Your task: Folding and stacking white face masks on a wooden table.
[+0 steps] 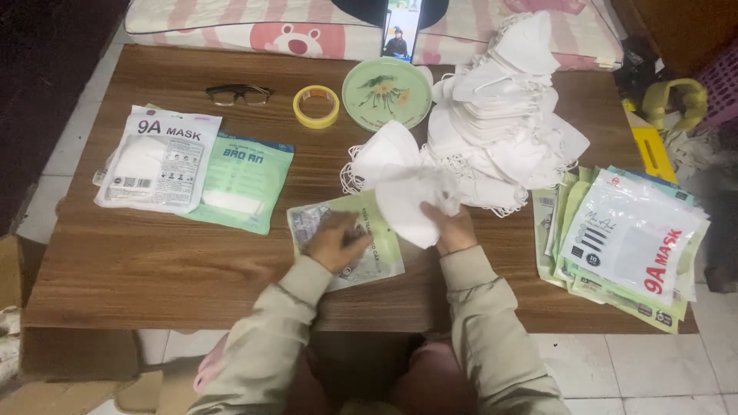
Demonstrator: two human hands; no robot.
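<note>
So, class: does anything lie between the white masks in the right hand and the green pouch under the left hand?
Nothing visible does. The right hand holds the white masks right at the edge of the green pouch, which the left hand pins flat on the table.

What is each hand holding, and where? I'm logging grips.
Right hand grips white folded fabric masks by their lower right edge; left hand presses on the pale green plastic packet.

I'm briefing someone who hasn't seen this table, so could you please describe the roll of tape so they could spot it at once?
On the wooden table, look along the far edge. The yellow tape roll lies flat between the eyeglasses and the round green plate. It is the only open ring there.
</note>
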